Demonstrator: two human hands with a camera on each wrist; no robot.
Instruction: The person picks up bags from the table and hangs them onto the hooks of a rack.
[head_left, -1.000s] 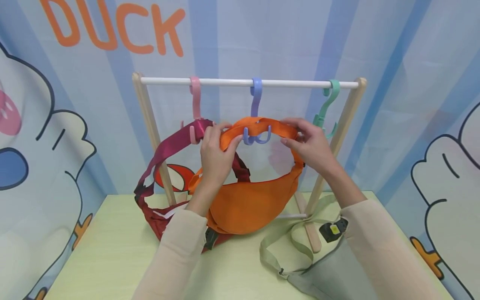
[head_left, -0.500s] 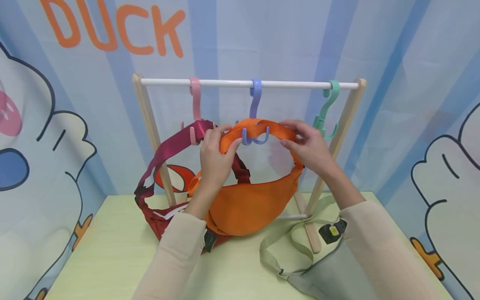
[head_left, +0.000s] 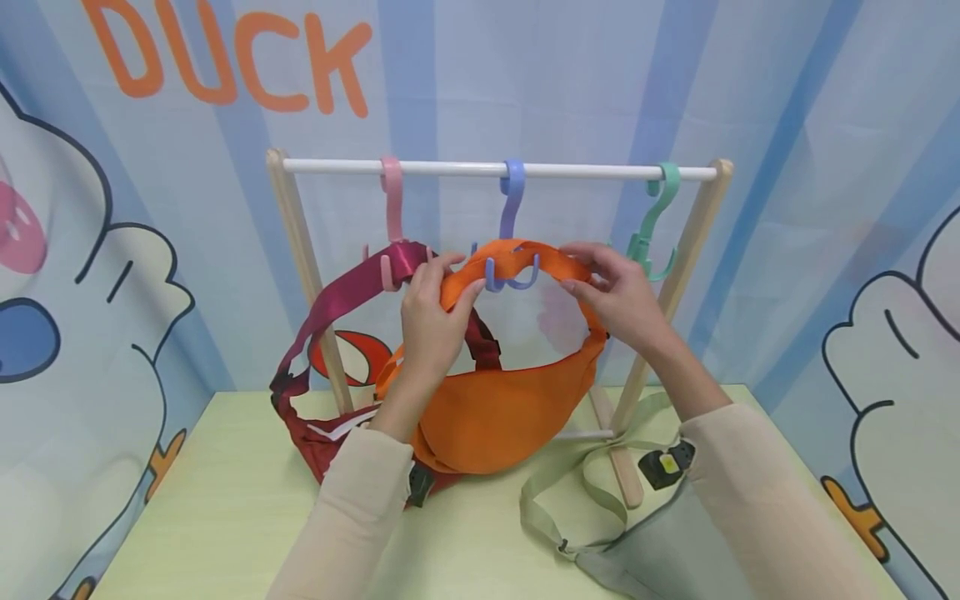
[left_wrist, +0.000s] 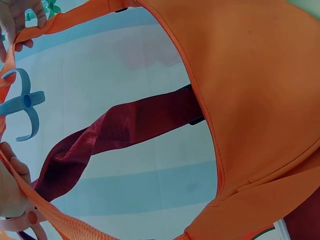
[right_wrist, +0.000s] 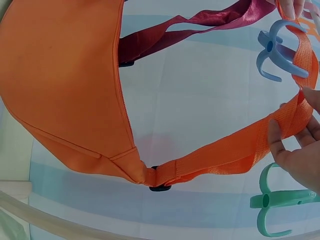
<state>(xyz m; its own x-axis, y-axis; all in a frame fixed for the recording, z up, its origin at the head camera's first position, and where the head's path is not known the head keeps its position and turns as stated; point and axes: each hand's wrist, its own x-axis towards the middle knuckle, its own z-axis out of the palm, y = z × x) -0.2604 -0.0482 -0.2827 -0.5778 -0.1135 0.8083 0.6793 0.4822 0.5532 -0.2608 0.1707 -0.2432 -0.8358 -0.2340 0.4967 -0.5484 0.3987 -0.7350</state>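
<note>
An orange waist bag [head_left: 502, 421] hangs by its strap [right_wrist: 225, 150] at the middle of the rack. The strap's top passes behind the front prongs of the blue hook [head_left: 512, 204]. My left hand [head_left: 435, 321] pinches the strap left of this hook, and my right hand [head_left: 621, 292] pinches it on the right. In the left wrist view, the blue prongs [left_wrist: 27, 101] stick out between both hands. A dark red waist bag [head_left: 318, 446] hangs from the pink hook [head_left: 392, 200] on the left, partly hidden behind the orange one and my left arm.
A white bar [head_left: 450, 168] on wooden posts [head_left: 671, 283] carries the hooks, with a green hook [head_left: 660, 208] at the right. A grey-green waist bag [head_left: 675, 542] with a loose strap lies on the pale table [head_left: 217, 500], front right. A printed curtain [head_left: 465, 75] stands behind.
The orange strap has settled slightly lower on the blue hook, whose prongs have shifted a little to the left. Both hands keep their hold.
</note>
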